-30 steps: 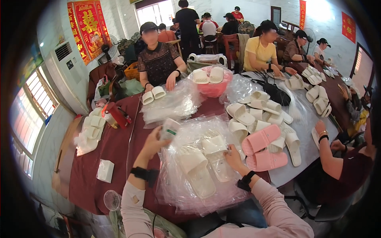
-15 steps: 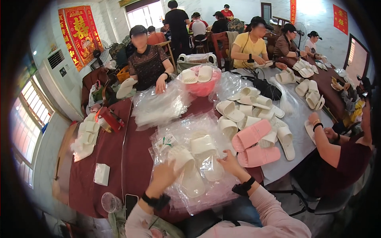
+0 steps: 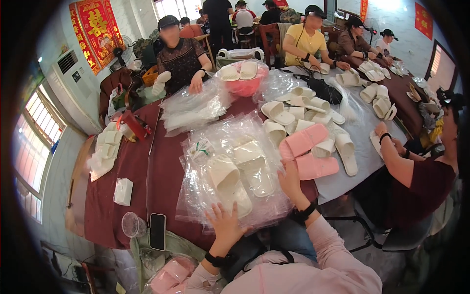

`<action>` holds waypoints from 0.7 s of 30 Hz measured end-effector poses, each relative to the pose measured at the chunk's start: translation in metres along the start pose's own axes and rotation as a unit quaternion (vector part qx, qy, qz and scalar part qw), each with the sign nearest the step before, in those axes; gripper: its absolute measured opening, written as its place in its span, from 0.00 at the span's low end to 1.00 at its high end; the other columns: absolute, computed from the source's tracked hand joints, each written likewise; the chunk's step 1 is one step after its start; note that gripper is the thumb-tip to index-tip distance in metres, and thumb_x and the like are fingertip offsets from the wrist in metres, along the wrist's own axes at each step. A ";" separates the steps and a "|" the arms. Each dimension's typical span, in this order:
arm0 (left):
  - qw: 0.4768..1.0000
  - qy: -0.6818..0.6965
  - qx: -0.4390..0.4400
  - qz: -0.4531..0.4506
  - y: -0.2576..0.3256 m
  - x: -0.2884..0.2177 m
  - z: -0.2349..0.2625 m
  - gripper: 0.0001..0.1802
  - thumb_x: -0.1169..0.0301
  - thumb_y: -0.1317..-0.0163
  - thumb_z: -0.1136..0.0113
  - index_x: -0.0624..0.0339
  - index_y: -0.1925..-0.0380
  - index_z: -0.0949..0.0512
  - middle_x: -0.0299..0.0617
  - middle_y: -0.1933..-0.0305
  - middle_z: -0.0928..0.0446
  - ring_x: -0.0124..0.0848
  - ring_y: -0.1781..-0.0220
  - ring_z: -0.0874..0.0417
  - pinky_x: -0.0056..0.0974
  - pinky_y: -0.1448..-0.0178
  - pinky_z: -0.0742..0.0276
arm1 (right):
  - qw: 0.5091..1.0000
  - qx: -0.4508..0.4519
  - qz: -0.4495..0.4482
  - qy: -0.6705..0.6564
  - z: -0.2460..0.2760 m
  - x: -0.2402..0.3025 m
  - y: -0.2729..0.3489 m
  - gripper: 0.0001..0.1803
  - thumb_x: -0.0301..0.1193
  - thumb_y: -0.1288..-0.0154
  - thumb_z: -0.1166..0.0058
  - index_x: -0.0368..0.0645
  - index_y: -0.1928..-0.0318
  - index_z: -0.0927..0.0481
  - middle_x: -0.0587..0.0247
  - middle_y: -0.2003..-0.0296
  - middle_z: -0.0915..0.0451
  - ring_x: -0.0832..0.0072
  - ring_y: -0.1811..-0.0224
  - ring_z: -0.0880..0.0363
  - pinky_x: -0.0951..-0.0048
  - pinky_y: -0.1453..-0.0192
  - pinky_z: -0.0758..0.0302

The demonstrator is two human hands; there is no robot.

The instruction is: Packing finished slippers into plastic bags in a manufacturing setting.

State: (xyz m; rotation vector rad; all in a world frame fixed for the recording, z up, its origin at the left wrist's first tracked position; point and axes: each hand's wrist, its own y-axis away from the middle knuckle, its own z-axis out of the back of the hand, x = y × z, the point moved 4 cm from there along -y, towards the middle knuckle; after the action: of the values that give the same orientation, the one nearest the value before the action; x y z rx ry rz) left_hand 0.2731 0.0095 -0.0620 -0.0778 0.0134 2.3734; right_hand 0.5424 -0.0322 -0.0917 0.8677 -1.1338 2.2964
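A pair of white slippers (image 3: pixel 224 172) lies in a clear plastic bag on a stack of clear bags (image 3: pixel 196 196) in front of me. My left hand (image 3: pixel 226 224) rests at the near edge of the bag, open, its fingers spread flat by one slipper's toe end. At the bag's right edge is my right hand (image 3: pixel 291 180), its fingers stretched out and apart, close to a pair of pink slippers (image 3: pixel 311 149). Neither hand grips a slipper. Behind the pink pair, several loose white slippers (image 3: pixel 313 105) lie heaped.
Across the table a person (image 3: pixel 180 61) handles a pile of clear bags (image 3: pixel 193 108). A pink bowl (image 3: pixel 245 85) carries white slippers. On the left are a white box (image 3: pixel 123 191), a plastic cup (image 3: pixel 133 225) and a phone (image 3: pixel 157 231). A co-worker (image 3: pixel 416 169) sits at right.
My left hand has moved down from the slipper's side to the bag's near edge and spread out. My right hand has shifted slightly along the right edge. The view has tilted downward.
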 end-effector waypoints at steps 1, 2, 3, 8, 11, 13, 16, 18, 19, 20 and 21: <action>1.000 0.001 -0.003 -0.001 0.001 0.001 -0.003 0.52 0.34 0.58 0.39 0.46 0.34 0.37 0.66 0.33 0.42 0.64 0.27 0.54 0.72 0.32 0.71 | 1.000 -0.002 0.002 0.001 0.004 0.006 0.009 0.21 0.25 0.42 0.45 0.41 0.46 0.28 0.49 0.57 0.23 0.59 0.56 0.23 0.63 0.50 0.28; 0.999 0.002 -0.035 0.008 0.003 0.005 -0.003 0.47 0.38 0.54 0.39 0.46 0.35 0.35 0.65 0.33 0.41 0.63 0.27 0.54 0.72 0.32 0.72 | 0.999 0.022 0.027 0.012 0.008 0.015 0.022 0.21 0.27 0.42 0.44 0.42 0.46 0.28 0.49 0.54 0.25 0.57 0.51 0.26 0.61 0.45 0.31; 0.998 0.004 -0.068 0.015 0.004 0.007 -0.004 0.41 0.43 0.50 0.39 0.45 0.36 0.33 0.65 0.33 0.41 0.63 0.27 0.55 0.72 0.32 0.72 | 0.997 0.045 0.053 0.024 0.014 0.027 0.031 0.22 0.30 0.41 0.43 0.43 0.46 0.28 0.49 0.50 0.26 0.55 0.46 0.29 0.58 0.41 0.34; 0.993 0.026 -0.113 0.014 0.005 0.011 -0.018 0.31 0.53 0.44 0.43 0.45 0.39 0.30 0.63 0.34 0.39 0.61 0.27 0.53 0.71 0.31 0.72 | 0.981 0.155 0.109 0.045 0.032 0.054 0.060 0.29 0.42 0.43 0.41 0.44 0.42 0.30 0.51 0.42 0.32 0.55 0.37 0.37 0.49 0.33 0.45; 0.991 0.090 -0.095 0.040 0.004 0.024 -0.005 0.26 0.56 0.40 0.45 0.44 0.40 0.29 0.60 0.36 0.35 0.57 0.30 0.45 0.68 0.31 0.62 | 0.958 0.244 0.147 0.039 0.037 0.075 0.053 0.42 0.51 0.50 0.37 0.45 0.37 0.35 0.52 0.36 0.38 0.55 0.31 0.45 0.44 0.30 0.54; 0.985 0.136 -0.079 0.065 -0.002 0.026 0.015 0.24 0.56 0.38 0.46 0.42 0.41 0.28 0.57 0.37 0.34 0.55 0.33 0.39 0.65 0.32 0.53 | 0.938 0.291 0.181 0.056 0.039 0.092 0.042 0.50 0.56 0.54 0.35 0.45 0.35 0.39 0.52 0.33 0.42 0.55 0.28 0.50 0.42 0.28 0.59; 0.925 0.361 -0.098 0.061 -0.017 0.032 0.044 0.23 0.59 0.30 0.55 0.48 0.36 0.34 0.53 0.37 0.32 0.44 0.37 0.33 0.50 0.35 0.42 | 0.923 0.287 0.221 0.128 0.025 0.118 0.023 0.63 0.59 0.64 0.32 0.43 0.31 0.46 0.48 0.31 0.47 0.53 0.26 0.55 0.41 0.28 0.63; 0.811 0.576 -0.102 -0.032 -0.017 0.031 0.057 0.27 0.57 0.26 0.63 0.57 0.32 0.44 0.50 0.34 0.35 0.36 0.34 0.36 0.39 0.31 0.43 | 0.917 0.288 0.219 0.169 0.015 0.142 0.012 0.64 0.60 0.65 0.32 0.42 0.30 0.47 0.47 0.30 0.51 0.51 0.26 0.58 0.40 0.28 0.65; 0.809 0.575 -0.120 -0.010 -0.015 0.033 0.058 0.27 0.57 0.26 0.63 0.57 0.32 0.44 0.50 0.34 0.35 0.36 0.34 0.36 0.39 0.31 0.43 | 0.916 0.295 0.209 0.174 0.010 0.148 0.008 0.66 0.60 0.66 0.31 0.42 0.30 0.48 0.47 0.29 0.52 0.50 0.26 0.59 0.39 0.27 0.66; 0.759 0.645 -0.081 -0.039 -0.013 0.029 0.058 0.29 0.56 0.26 0.64 0.60 0.32 0.47 0.48 0.32 0.38 0.35 0.32 0.39 0.40 0.30 0.46 | 0.908 0.310 0.230 0.161 0.008 0.158 0.008 0.66 0.60 0.66 0.31 0.42 0.30 0.48 0.47 0.29 0.52 0.50 0.26 0.59 0.39 0.27 0.66; 0.701 0.708 -0.047 -0.070 -0.010 0.027 0.058 0.32 0.55 0.26 0.64 0.64 0.31 0.51 0.46 0.30 0.41 0.34 0.30 0.41 0.40 0.28 0.50 | 0.909 0.322 0.207 0.163 0.008 0.163 0.009 0.62 0.55 0.63 0.31 0.44 0.30 0.48 0.47 0.29 0.52 0.50 0.25 0.60 0.39 0.28 0.66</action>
State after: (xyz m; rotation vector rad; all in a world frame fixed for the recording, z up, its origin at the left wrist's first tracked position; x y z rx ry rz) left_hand 0.2578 0.0370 -0.0059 -1.8269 0.5847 1.5803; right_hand 0.4238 -0.0268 0.0211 0.4265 -0.4238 3.1001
